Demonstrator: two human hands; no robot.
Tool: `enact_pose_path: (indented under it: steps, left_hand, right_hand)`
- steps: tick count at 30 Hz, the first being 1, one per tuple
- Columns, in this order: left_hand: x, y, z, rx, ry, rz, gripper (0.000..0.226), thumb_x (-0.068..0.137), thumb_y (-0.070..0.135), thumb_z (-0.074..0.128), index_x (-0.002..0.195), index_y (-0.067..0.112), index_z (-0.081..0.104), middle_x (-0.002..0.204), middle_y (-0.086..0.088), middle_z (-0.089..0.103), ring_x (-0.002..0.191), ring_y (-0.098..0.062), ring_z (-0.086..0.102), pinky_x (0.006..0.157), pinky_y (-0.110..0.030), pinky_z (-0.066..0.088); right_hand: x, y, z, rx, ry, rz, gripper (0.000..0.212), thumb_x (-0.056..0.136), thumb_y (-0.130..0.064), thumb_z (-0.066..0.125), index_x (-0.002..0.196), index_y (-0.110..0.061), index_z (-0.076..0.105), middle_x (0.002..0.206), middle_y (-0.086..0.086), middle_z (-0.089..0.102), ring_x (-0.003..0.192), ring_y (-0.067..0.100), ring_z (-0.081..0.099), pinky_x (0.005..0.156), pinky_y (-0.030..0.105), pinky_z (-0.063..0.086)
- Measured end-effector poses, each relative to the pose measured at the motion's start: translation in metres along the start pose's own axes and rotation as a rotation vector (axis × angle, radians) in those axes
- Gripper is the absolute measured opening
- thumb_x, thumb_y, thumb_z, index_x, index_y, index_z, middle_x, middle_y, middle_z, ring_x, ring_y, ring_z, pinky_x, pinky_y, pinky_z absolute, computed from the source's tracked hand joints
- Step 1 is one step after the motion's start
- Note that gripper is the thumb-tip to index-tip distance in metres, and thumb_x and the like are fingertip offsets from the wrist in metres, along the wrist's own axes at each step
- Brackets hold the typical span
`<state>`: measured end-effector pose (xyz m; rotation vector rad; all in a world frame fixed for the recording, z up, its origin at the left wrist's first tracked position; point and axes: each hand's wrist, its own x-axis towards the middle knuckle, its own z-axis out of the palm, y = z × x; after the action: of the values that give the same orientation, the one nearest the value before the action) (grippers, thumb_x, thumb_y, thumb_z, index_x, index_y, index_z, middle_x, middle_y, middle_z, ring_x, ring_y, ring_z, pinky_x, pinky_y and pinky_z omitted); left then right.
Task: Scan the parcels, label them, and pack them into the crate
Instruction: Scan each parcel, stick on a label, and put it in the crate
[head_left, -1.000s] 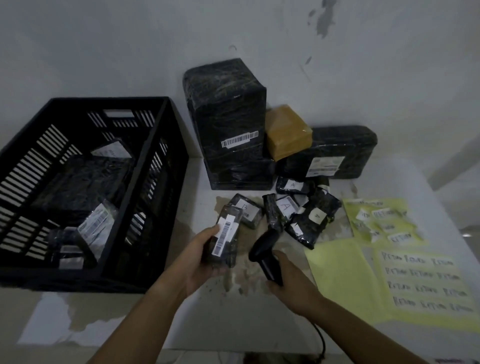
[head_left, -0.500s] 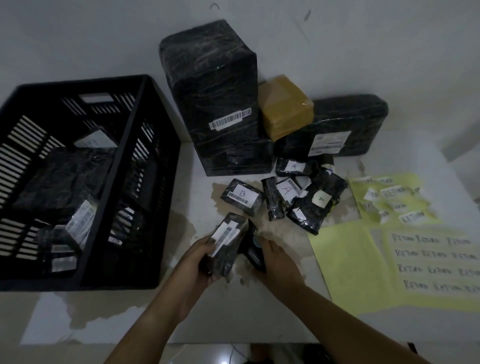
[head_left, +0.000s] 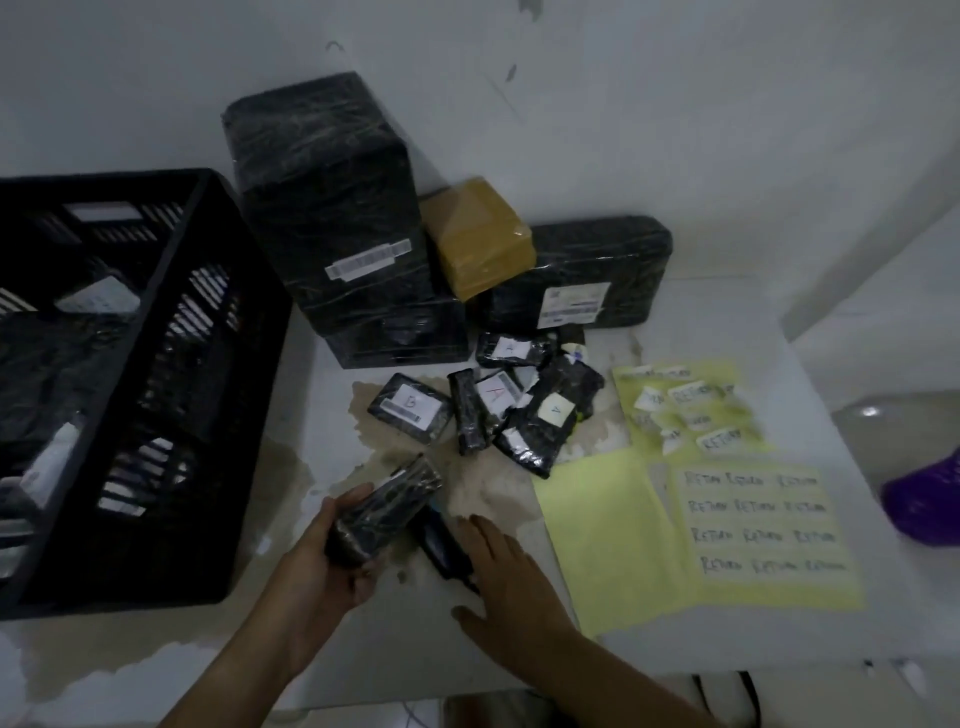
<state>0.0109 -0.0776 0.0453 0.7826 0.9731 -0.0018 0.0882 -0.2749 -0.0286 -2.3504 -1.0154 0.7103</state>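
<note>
Left hand (head_left: 322, 566): fingers curled round small black parcel (head_left: 382, 512), lifted off table (head_left: 727, 634). Right hand (head_left: 506, 577): fingers straight, gripping nothing; scanner (head_left: 441, 540) lies just left of them. Crate (head_left: 208, 415) sits left of left fingers. Loose parcels (head_left: 540, 421) lie beyond fingertips.

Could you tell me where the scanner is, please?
Head view: the scanner lies on the table, low centre, between the parcel in the left hand and the right hand.

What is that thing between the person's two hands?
Head view: the black scanner lies between the left hand, gripping a small parcel, and the open right hand.
</note>
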Motion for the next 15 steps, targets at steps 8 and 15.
enact_pose_path:
  steps: [8,15]
  left_hand:
    - [-0.002,-0.048,0.078,0.17,-0.117,-0.009,0.058,0.078,0.027,0.083,0.131,0.023,0.062,0.077,0.0,0.063,0.056,-0.014,0.058,0.046,-0.024,0.045]
    - [0.011,-0.077,0.158,0.208,-0.048,0.04,0.031,0.1,0.018,0.059,0.13,0.011,0.06,0.112,-0.011,0.073,0.086,-0.019,0.075,0.052,-0.03,0.046]
  right_hand:
    - [-0.089,0.1,-0.059,0.079,0.135,0.122,0.078,0.092,-0.054,0.05,0.155,-0.036,0.008,0.16,-0.013,0.018,0.141,0.011,0.03,0.105,0.022,0.034]
    - [-0.096,0.195,-0.133,0.092,0.323,0.3,0.055,0.092,-0.034,0.064,0.143,-0.024,0.043,0.144,-0.005,0.046,0.131,0.015,0.045,0.103,0.023,0.033]
